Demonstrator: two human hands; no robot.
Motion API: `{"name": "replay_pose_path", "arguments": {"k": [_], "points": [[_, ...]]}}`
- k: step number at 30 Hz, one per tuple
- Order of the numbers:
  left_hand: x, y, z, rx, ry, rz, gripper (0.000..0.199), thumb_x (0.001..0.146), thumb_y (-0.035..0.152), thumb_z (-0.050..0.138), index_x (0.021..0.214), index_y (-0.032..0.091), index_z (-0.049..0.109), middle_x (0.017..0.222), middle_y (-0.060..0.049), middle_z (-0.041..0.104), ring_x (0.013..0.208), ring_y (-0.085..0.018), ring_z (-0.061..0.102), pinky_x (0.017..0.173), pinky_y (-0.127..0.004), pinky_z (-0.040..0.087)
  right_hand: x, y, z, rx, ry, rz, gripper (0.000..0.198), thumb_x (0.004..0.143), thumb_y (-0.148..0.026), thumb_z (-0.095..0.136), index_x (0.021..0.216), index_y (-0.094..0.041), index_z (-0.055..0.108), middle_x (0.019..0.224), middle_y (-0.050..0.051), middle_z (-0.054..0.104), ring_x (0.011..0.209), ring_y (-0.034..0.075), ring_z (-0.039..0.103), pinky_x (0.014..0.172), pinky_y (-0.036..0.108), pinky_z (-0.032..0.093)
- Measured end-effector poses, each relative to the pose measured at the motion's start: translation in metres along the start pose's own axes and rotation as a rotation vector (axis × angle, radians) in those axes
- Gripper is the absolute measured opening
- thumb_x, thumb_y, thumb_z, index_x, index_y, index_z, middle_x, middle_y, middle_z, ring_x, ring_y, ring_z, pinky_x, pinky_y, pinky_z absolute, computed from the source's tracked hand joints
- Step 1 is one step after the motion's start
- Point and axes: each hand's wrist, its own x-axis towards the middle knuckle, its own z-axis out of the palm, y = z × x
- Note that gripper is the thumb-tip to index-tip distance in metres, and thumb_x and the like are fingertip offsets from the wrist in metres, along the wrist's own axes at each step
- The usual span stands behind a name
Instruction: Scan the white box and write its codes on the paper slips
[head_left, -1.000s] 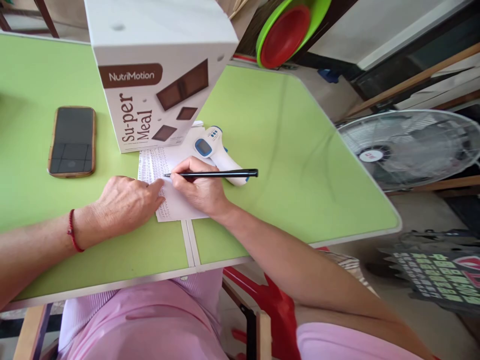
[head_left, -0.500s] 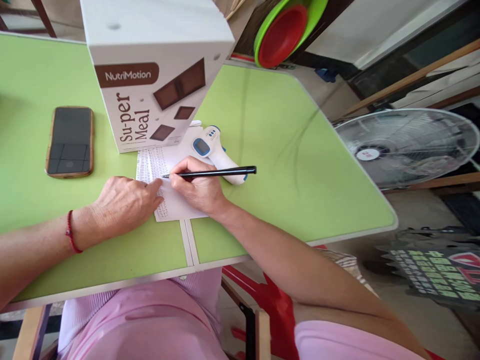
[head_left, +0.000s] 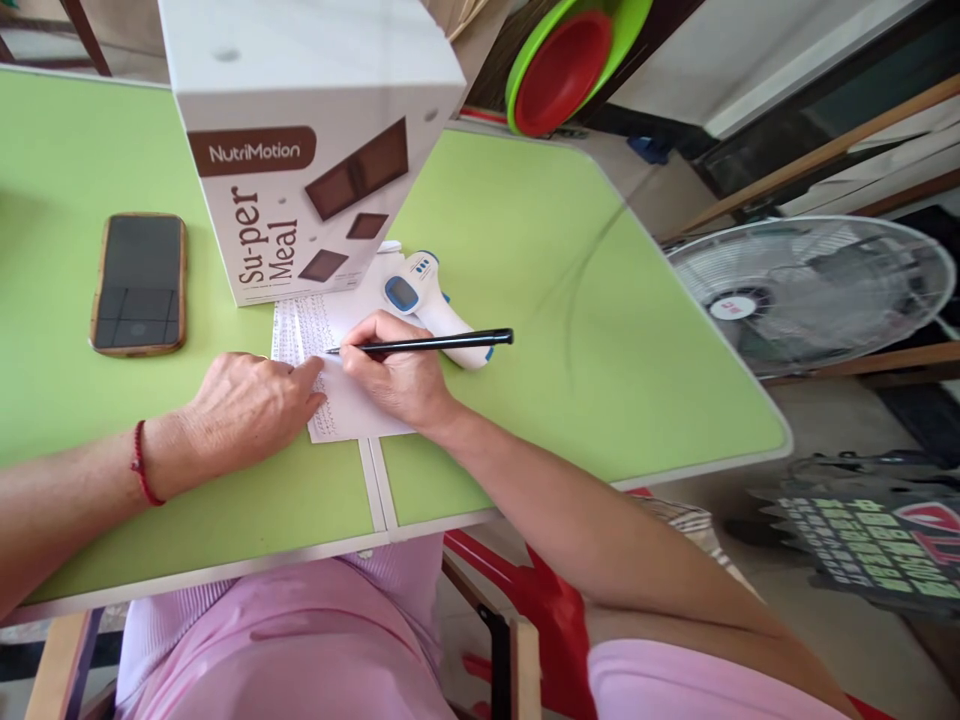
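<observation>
My right hand [head_left: 397, 375] pinches a black pen [head_left: 457, 340], its tip touching the sheets of white paper [head_left: 349, 408]. Rows of small handwritten marks run along the left side of the sheets. My left hand [head_left: 244, 405] lies palm down, its fingertips resting on the paper's left edge just beside the pen tip; its fingers are loosely bent and hold nothing. A white and blue handheld thermometer [head_left: 429, 290] lies on the paper's upper right, partly behind my right hand. The tall white NutriMotion box [head_left: 262, 215] stands on the far part of the paper, covering it.
A phone [head_left: 140, 280] in a brown case lies left of the box on the green table [head_left: 600, 350]. Beyond the table's right edge is a standing fan [head_left: 817, 290]. Green and red basins [head_left: 562, 75] are behind. Below sits a red plastic stool [head_left: 555, 620].
The pen tip has shifted very slightly to the right on the paper. Both hands stay in nearly the same place, and the whole view has drifted a little.
</observation>
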Motion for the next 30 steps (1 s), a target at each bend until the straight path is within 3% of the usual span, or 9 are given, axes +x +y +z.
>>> {"name": "replay_pose_path", "arguments": {"k": [10, 22, 30], "points": [[-0.0004, 0.0000, -0.0001, -0.028, 0.027, 0.003, 0.038, 0.102, 0.039, 0.043, 0.129, 0.019, 0.061, 0.080, -0.008, 0.076, 0.069, -0.028, 0.072, 0.050, -0.029, 0.033, -0.0002, 0.0015, -0.0011, -0.014, -0.006, 0.015, 0.010, 0.079, -0.021, 0.059, 0.069, -0.022, 0.055, 0.063, -0.004, 0.061, 0.056, 0.011, 0.052, 0.055, 0.026, 0.045], [-0.0005, 0.0004, -0.0019, -0.053, 0.025, 0.007, 0.037, 0.101, 0.037, 0.043, 0.126, 0.018, 0.062, 0.079, -0.009, 0.075, 0.069, -0.030, 0.072, 0.051, -0.030, 0.037, 0.0001, 0.0000, -0.0024, -0.082, -0.031, 0.024, 0.011, 0.079, -0.023, 0.057, 0.068, -0.023, 0.053, 0.062, -0.003, 0.059, 0.056, 0.011, 0.050, 0.055, 0.026, 0.045], [-0.0020, -0.0001, -0.0017, -0.035, 0.012, -0.002, 0.037, 0.102, 0.038, 0.043, 0.129, 0.020, 0.061, 0.083, -0.008, 0.076, 0.073, -0.030, 0.073, 0.051, -0.030, 0.034, 0.0000, 0.0039, -0.0025, -0.016, 0.026, 0.052, 0.010, 0.078, -0.022, 0.057, 0.069, -0.023, 0.053, 0.063, -0.004, 0.061, 0.056, 0.011, 0.053, 0.054, 0.026, 0.046]]}}
